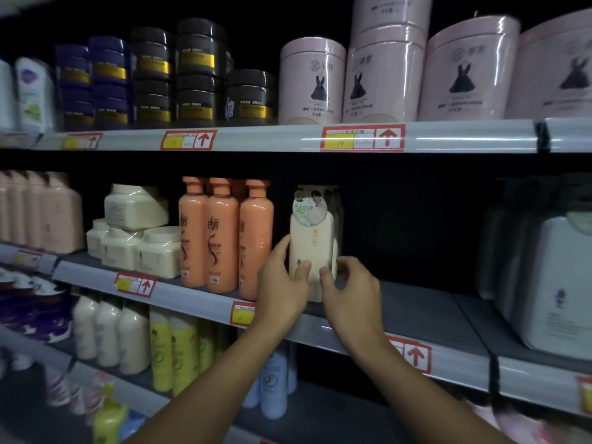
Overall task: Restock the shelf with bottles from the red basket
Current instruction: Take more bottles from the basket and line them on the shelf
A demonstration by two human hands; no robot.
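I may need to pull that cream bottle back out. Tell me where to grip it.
Grip the cream bottle low on its flat sides, coming from the front. It stands upright, orange bottles crowd its left, and both hands already bracket its lower body.

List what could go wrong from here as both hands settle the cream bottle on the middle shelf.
The cream bottle with the round green tag stands near the grey shelf's front edge; it could tip off if let go now. The left hand sits against the orange pump bottles, so pulling back might knock one. The right hand grips only the bottle's lower corner.

Left grip – right grip – curled, raised
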